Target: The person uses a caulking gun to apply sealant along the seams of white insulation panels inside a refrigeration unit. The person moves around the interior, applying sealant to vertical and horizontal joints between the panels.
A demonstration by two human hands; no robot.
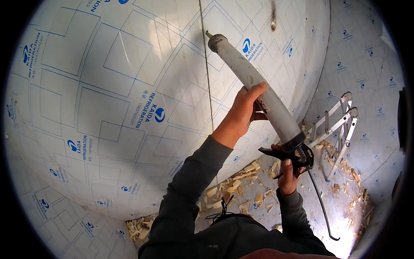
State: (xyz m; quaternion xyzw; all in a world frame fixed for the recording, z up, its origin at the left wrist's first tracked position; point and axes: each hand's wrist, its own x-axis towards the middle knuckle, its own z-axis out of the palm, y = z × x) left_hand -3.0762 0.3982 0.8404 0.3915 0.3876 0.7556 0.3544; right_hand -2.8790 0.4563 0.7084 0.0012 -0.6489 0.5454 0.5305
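Head view shows the left hand wrapped around the grey caulking gun barrel, the right hand closed on its trigger, nozzle at the panel seam. Sealing the joint looks underway; next needs steady squeezing along it.

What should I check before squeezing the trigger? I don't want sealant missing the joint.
1. Nozzle at the panel seam: ok, tip sits beside the line.
2. Left hand steadying the grey tube: ok.
3. Right hand on the black trigger handle: ok.
4. Sealant flowing at the tip: cannot tell.
5. Footing: not ok, wood scraps litter the floor.
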